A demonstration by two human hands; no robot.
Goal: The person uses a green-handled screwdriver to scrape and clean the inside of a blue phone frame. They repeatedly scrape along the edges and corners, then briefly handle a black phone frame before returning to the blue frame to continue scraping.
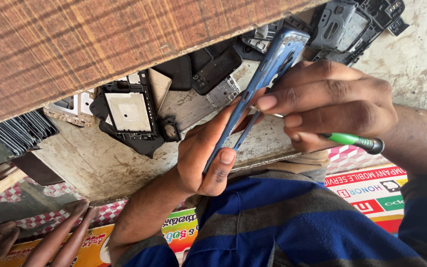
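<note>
My left hand (201,158) grips a blue phone frame (273,62) edge-on, thumb on the near side and fingers behind, so the frame stands tilted up toward the right. My right hand (332,106) is closed around a green-handled screwdriver (354,141). Its thin metal shaft (260,112) reaches left and meets the frame's edge near my left fingertips. My right index finger rests along the frame. Both forearms come up from my blue and grey striped shirt (292,222).
Several dismantled phone parts lie on a worn grey surface (100,163), among them a black frame with a pale square plate (129,116). A wooden board (100,39) spans the top left, thin dark panels (21,133) are stacked at the left, and a colourful printed banner (371,190) lies below.
</note>
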